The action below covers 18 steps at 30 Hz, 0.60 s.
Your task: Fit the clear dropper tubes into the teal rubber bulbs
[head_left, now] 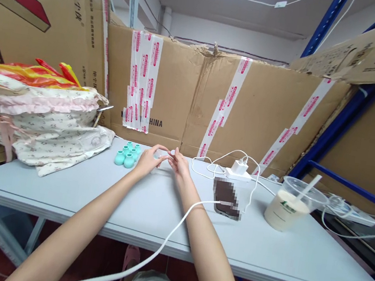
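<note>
Both hands meet near the middle back of the grey table (148, 210). My left hand (151, 158) and my right hand (179, 163) are pinched together on a small whitish piece (170, 153) held between their fingertips; it is too small to name. Just left of my left hand stands a cluster of several small teal caps (127, 154) on the table.
A floral cloth bundle (41, 122) with red and yellow bags lies at the left. A phone (226, 196), a white charger (239, 170) with cables and a plastic cup of milky drink (287, 206) with a straw lie at the right. Cardboard walls enclose the table.
</note>
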Each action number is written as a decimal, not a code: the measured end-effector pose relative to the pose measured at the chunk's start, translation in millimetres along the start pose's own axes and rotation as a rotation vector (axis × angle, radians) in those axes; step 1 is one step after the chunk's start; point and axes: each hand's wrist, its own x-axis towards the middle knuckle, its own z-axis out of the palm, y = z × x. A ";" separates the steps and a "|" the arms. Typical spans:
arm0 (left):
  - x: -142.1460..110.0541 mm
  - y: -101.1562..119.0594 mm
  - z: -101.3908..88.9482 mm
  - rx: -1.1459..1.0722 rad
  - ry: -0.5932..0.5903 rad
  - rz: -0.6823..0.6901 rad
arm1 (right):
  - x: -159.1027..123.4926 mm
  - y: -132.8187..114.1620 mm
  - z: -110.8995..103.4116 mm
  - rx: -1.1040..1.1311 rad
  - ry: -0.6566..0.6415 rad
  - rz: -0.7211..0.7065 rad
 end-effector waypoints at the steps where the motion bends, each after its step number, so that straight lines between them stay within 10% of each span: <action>1: -0.6 0.8 0.1 0.017 -0.003 0.013 | -1.5 1.1 0.1 -0.028 -0.017 0.017; 13: 2.8 -1.1 -2.3 0.099 0.073 -0.013 | -7.0 9.8 14.9 -0.232 -0.005 0.041; 18: 3.3 -1.5 -7.7 0.212 0.113 0.101 | -4.7 5.7 11.6 -0.379 0.027 -0.276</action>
